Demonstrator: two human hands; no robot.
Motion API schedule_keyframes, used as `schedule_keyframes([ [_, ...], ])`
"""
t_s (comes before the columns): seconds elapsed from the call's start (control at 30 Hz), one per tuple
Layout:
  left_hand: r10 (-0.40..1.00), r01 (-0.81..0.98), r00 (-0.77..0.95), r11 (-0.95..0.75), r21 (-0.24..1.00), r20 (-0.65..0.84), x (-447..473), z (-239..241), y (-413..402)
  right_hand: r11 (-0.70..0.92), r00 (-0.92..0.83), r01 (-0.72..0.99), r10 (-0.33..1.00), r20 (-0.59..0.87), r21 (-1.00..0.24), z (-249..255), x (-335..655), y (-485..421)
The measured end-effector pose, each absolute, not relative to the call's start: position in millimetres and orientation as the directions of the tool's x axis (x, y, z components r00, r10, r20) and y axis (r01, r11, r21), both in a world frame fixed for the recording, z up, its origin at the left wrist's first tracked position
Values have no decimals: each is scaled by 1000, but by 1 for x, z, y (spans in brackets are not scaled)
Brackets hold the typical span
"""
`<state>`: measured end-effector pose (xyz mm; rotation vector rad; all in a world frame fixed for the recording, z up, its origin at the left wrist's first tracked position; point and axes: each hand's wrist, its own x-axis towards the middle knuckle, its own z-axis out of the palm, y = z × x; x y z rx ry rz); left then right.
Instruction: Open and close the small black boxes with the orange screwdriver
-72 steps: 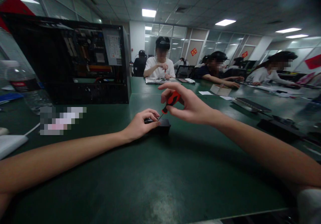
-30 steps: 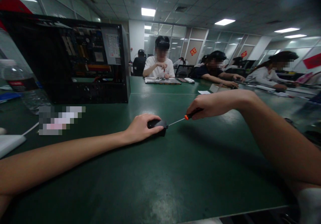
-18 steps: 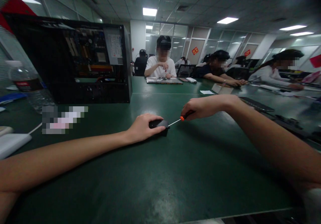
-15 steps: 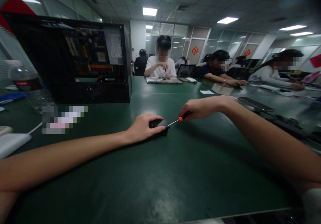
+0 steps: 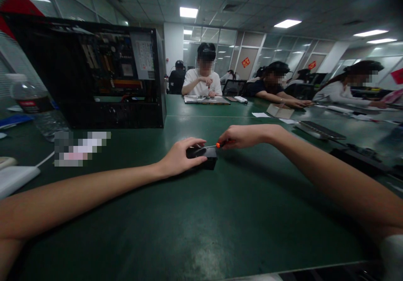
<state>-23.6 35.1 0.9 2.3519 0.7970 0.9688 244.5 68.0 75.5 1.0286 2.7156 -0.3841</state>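
Observation:
Near the middle of the table, my left hand (image 5: 179, 157) grips a small black box-shaped object (image 5: 210, 162), thumb on the near side and fingers on the far side. What kind of object it is, I cannot make out. Just to its right, my right hand (image 5: 236, 136) is closed around the handle of a screwdriver (image 5: 218, 145) with an orange and black grip. The thin metal shaft points left and lies low over the top of the black object, between my left thumb and fingers. Whether the tip touches the object cannot be seen.
An open black computer case (image 5: 118, 115) stands at the left, with a plastic bottle (image 5: 30, 100) beside it. A white device with a cable (image 5: 19, 178) lies at the left edge. Across the green table (image 5: 176, 226) sit several people, a small box (image 5: 280, 111) and a dark flat device (image 5: 321, 130).
The screwdriver has moved left, so its shaft now reaches over the black object's top. The object looks turned or tilted, showing more of its right end. My left fingers have lifted slightly.

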Motion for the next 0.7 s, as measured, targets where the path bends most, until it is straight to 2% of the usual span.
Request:
schedule_keyframes([
  [0.2,766,408,562,-586,700,313,-24,2,40,774,-788,611,574,-222,-166,72,237,66],
  [0.37,775,413,549,-578,704,314,-24,2,41,781,-809,588,563,-170,-209,62,233,71],
  [0.57,772,391,552,-573,720,314,-25,4,39,716,-811,582,546,-211,-385,56,239,80],
  [0.7,776,384,547,-565,730,313,-25,4,37,785,-840,532,536,-82,-318,55,237,81],
])
